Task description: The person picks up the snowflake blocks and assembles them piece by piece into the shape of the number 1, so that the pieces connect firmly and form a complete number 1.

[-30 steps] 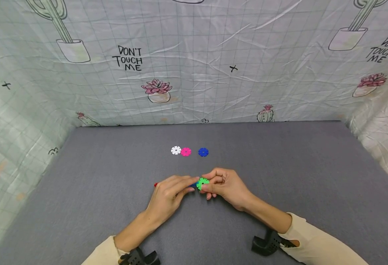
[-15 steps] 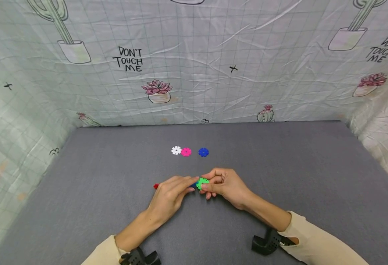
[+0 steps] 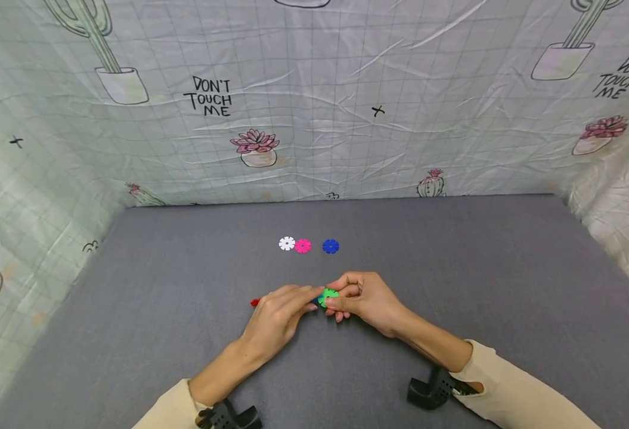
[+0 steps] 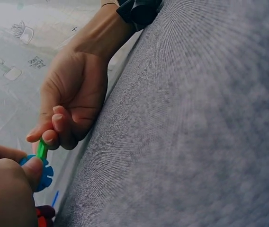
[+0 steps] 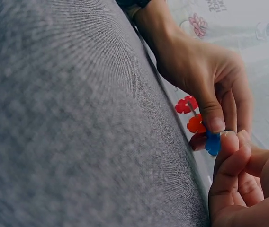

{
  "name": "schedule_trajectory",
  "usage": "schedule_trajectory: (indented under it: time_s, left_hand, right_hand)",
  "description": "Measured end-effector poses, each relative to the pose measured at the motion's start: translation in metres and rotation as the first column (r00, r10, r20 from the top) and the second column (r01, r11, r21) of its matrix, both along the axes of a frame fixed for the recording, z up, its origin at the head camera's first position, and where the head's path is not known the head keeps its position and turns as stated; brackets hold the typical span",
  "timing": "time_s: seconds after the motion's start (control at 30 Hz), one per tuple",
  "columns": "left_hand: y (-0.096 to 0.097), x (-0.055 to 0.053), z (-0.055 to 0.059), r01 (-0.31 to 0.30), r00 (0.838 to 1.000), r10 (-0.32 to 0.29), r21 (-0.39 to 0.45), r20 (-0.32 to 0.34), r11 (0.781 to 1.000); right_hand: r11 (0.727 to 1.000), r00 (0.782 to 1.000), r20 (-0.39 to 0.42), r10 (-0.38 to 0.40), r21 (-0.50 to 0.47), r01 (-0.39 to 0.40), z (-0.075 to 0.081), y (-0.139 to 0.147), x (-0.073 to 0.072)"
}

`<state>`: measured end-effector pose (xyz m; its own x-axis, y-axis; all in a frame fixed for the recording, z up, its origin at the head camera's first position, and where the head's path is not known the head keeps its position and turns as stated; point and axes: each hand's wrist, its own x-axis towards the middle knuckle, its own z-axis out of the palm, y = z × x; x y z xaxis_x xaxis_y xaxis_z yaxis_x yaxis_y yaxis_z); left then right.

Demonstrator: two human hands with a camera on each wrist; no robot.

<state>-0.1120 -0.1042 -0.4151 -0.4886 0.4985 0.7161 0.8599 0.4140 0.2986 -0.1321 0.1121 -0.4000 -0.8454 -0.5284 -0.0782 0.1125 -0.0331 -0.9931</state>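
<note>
My right hand point(image 3: 370, 305) pinches a green notched plastic disc point(image 3: 328, 294) between thumb and forefinger. Opposite it, the left hand point(image 3: 275, 316) grips a blue notched disc point(image 4: 47, 174) whose edge meets the green one at right angles. The right wrist view shows an orange disc point(image 5: 196, 124) and a red disc point(image 5: 186, 104) joined in a row with the blue one, under the left palm. In the head view just a red tip point(image 3: 254, 302) of that row sticks out past the left hand, and the fingers hide most of the rest.
Beyond the hands, a white disc point(image 3: 287, 243) and a pink disc point(image 3: 303, 246) lie side by side on the grey table point(image 3: 454, 256). A loose blue disc point(image 3: 331, 246) lies to their right. A printed cloth point(image 3: 314, 119) hangs behind the table and along its sides.
Both hands stay nearly in place with the discs held together. Slightly more of the red tip shows left of the left hand.
</note>
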Motion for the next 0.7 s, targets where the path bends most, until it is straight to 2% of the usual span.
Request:
schedule_trajectory:
  time_s: [0.37, 0.5, 0.7]
  left_hand:
    - [-0.0023, -0.0007, -0.0023, -0.04, 0.999, 0.04, -0.01, -0.014, 0.999]
    - [-0.0024, -0.0014, -0.0025, -0.064, 0.998, 0.064, -0.015, -0.009, 0.998]
    - [-0.0023, -0.0011, -0.0034, -0.106, 0.994, 0.106, -0.019, -0.004, 0.994]
  right_hand:
    - [0.999, 0.999, -0.025, -0.023, 0.025, 0.024, -0.0015, -0.0018, 0.0016]
    - [0.999, 0.999, -0.046, -0.009, 0.032, 0.01, -0.0002, -0.0004, 0.0017]
    - [1.0, 0.999, -0.032, 0.012, 0.021, -0.011, 0.0014, 0.0007, 0.0014]
